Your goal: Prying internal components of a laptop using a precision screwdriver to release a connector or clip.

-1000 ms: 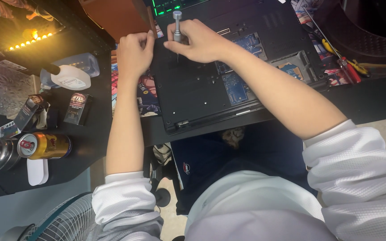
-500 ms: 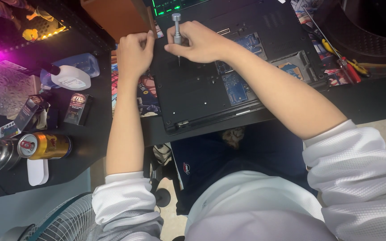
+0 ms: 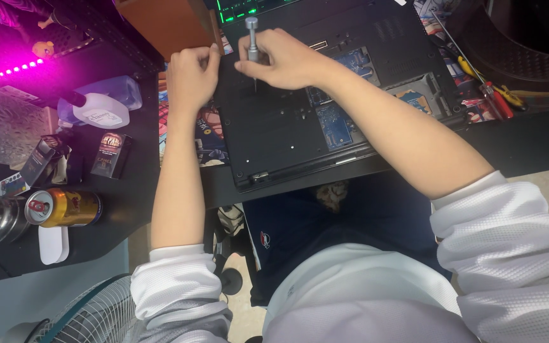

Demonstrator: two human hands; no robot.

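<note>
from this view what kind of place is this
Likely a home desk used for hobby electronics repair: an opened laptop under a screwdriver, spare screwdrivers, pink strip lights and a drink can.
</note>
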